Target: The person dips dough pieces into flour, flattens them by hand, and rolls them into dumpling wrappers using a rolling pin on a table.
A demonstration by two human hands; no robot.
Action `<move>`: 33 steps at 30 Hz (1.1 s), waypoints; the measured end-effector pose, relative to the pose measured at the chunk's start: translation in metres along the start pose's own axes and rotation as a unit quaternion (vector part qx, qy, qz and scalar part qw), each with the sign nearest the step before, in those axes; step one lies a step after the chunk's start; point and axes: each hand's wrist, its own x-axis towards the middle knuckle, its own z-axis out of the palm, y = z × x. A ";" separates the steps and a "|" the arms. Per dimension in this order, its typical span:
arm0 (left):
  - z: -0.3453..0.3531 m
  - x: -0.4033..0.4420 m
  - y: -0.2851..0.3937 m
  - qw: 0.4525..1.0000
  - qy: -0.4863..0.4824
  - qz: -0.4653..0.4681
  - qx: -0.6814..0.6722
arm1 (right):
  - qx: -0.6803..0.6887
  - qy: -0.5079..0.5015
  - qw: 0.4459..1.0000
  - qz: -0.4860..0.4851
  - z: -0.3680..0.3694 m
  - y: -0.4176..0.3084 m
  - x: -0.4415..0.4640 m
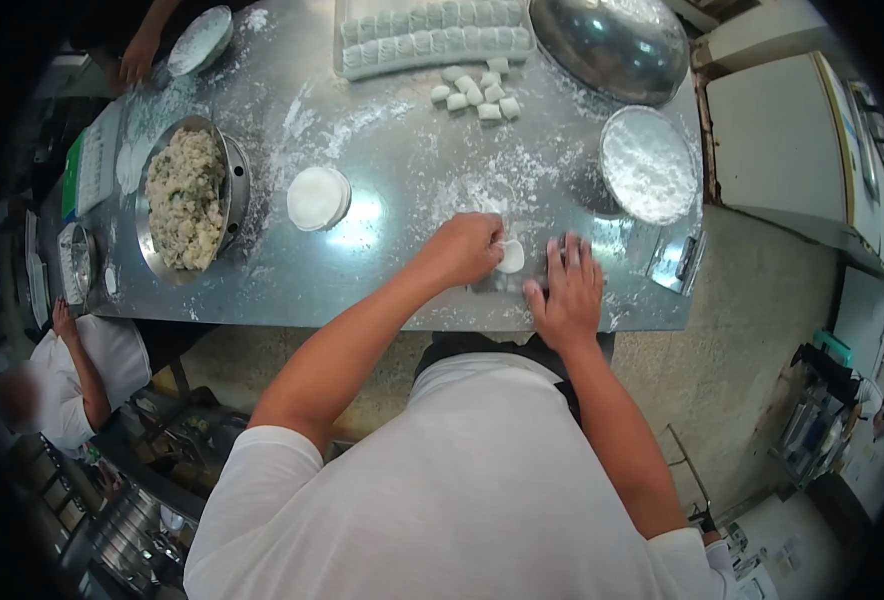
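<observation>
My left hand (470, 248) is closed, its fingertips pinching the edge of a small round dough wrapper (510, 257) on the floured steel table (412, 290). Just to the right of the wrapper, my right hand (568, 290) lies palm down with its fingers stretched out and slightly blurred. Whatever may be under that palm is hidden. Beyond my hands sits a group of small cut dough pieces (476, 92). A stack of rolled wrappers (319, 198) stands to the left of my left forearm.
A bowl of flour (648, 165) and a large metal bowl (617, 45) stand at the right. Filling (186, 200) heaps a metal bowl at the left. A tray of dumplings (432, 40) lies at the back. Co-workers' hands (140, 58) (65, 318) show at the left.
</observation>
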 end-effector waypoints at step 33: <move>0.003 0.005 0.011 0.998 0.055 -0.035 0.020 | -0.059 0.034 0.997 0.032 0.001 -0.007 0.102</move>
